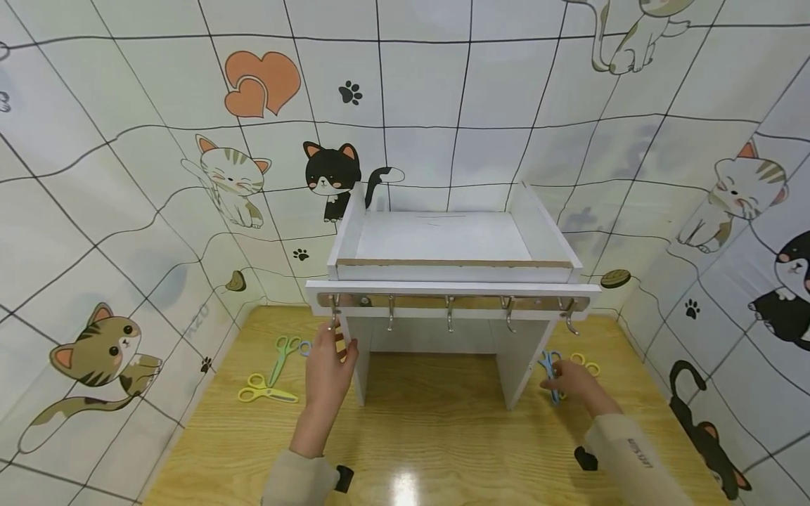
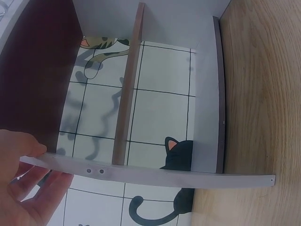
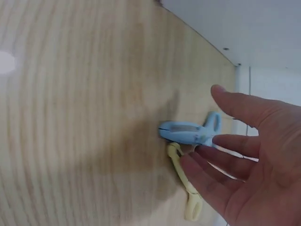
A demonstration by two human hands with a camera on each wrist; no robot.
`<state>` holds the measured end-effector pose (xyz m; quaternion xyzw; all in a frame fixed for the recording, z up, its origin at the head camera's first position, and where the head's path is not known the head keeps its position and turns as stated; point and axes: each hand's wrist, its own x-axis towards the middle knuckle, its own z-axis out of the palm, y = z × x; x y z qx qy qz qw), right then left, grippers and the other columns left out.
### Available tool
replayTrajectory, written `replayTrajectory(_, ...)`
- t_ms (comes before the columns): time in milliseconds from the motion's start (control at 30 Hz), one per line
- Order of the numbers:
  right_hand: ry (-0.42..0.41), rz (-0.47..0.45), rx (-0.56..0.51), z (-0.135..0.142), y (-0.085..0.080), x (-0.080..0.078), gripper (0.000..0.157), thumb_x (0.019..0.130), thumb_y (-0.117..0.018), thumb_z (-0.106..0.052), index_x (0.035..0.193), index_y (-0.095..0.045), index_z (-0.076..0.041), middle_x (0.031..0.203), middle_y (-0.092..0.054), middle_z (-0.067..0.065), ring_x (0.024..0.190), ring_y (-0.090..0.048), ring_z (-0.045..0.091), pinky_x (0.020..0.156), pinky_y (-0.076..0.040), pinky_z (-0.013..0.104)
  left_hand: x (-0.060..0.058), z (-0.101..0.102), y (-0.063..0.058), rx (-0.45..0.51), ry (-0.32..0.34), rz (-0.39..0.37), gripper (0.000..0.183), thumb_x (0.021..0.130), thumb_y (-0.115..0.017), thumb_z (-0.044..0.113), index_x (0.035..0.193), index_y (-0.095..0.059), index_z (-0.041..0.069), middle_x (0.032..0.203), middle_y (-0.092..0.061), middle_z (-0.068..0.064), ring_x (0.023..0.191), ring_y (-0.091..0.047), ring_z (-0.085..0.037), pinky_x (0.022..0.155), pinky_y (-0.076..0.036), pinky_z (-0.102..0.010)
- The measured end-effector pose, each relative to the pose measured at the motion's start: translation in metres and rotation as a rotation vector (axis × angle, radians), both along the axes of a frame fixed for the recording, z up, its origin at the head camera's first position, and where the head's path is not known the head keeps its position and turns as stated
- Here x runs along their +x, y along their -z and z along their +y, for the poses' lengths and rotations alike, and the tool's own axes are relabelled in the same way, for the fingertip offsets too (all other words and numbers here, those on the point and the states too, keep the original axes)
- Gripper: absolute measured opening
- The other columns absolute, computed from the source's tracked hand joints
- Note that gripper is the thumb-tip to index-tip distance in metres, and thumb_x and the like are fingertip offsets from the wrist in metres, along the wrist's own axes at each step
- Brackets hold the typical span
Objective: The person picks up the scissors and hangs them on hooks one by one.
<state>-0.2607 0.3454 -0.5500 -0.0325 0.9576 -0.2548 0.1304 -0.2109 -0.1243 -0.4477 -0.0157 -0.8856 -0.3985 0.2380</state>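
A small white shelf unit (image 1: 446,273) stands on a wooden table, with a rail of several metal hooks (image 1: 450,313) along its front. My left hand (image 1: 328,369) holds the front edge of its left side panel (image 2: 155,175), below the leftmost hook, thumb on the inner side and fingers on the outer. To the right of the unit, my right hand (image 1: 577,385) reaches over light blue scissors (image 3: 186,133), thumb apart from the fingers. Its fingertips (image 3: 190,162) are close to the scissors' handle; whether they touch cannot be told. Yellow scissors (image 3: 181,165) lie beside the blue ones, partly behind the fingers.
Left of the unit lie green scissors (image 1: 278,362) and yellow scissors (image 1: 268,391), with a blue handle (image 1: 305,348) partly hidden by the unit and left hand. White tiled walls (image 1: 430,84) with cat drawings enclose the table (image 1: 436,429) at the back and sides.
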Motion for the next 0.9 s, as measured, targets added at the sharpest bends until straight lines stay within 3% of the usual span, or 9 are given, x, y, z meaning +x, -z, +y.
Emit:
replayTrajectory(100,0.018,0.001,0.043,-0.003,0.005,0.001,0.04,0.087,-0.075,-0.022,0.103,-0.061,0.012,0.09,-0.066,0.021,0.078,-0.061,0.028,0.068,-0.054,0.044,0.0,0.001,0.0,-0.006,-0.002,-0.003,0.043,0.092,-0.067,0.005,0.131,-0.052,-0.004,0.126,-0.059,-0.026,0.108,-0.068,-0.039,0.076,-0.064,-0.037)
replayTrajectory(300,0.051,0.017,0.08,-0.009,0.01,0.004,0.044,0.085,-0.076,-0.017,0.108,-0.058,0.015,0.088,-0.064,0.018,0.077,-0.058,0.027,0.066,-0.052,0.043,-0.001,0.001,0.002,-0.011,-0.011,0.005,0.043,0.092,-0.067,0.005,0.131,-0.052,-0.005,0.127,-0.058,-0.025,0.106,-0.069,-0.038,0.076,-0.064,-0.036)
replayTrajectory(467,0.088,0.015,0.098,-0.016,0.008,0.006,0.038,0.081,-0.078,-0.008,0.103,-0.053,0.011,0.078,-0.057,0.012,0.069,-0.053,0.023,0.058,-0.047,0.036,-0.002,0.001,0.001,-0.006,-0.013,0.011,0.043,0.092,-0.067,0.004,0.131,-0.052,-0.005,0.127,-0.058,-0.026,0.107,-0.068,-0.039,0.075,-0.064,-0.036)
replayTrajectory(733,0.124,0.026,0.127,-0.02,0.008,0.011,0.041,0.08,-0.075,-0.003,0.108,-0.05,0.013,0.081,-0.061,0.018,0.069,-0.058,0.026,0.057,-0.05,0.04,-0.002,0.001,0.001,-0.003,-0.011,-0.004,0.043,0.092,-0.066,0.005,0.131,-0.052,-0.005,0.128,-0.058,-0.027,0.108,-0.068,-0.04,0.077,-0.064,-0.039)
replayTrajectory(900,0.154,0.017,0.071,-0.016,0.015,0.011,0.029,0.079,-0.071,-0.005,0.092,-0.05,0.009,0.071,-0.055,0.012,0.062,-0.053,0.023,0.053,-0.045,0.033,-0.001,0.001,0.001,-0.005,-0.019,0.002,0.043,0.092,-0.067,0.005,0.131,-0.052,-0.006,0.128,-0.058,-0.027,0.107,-0.068,-0.039,0.076,-0.064,-0.04)
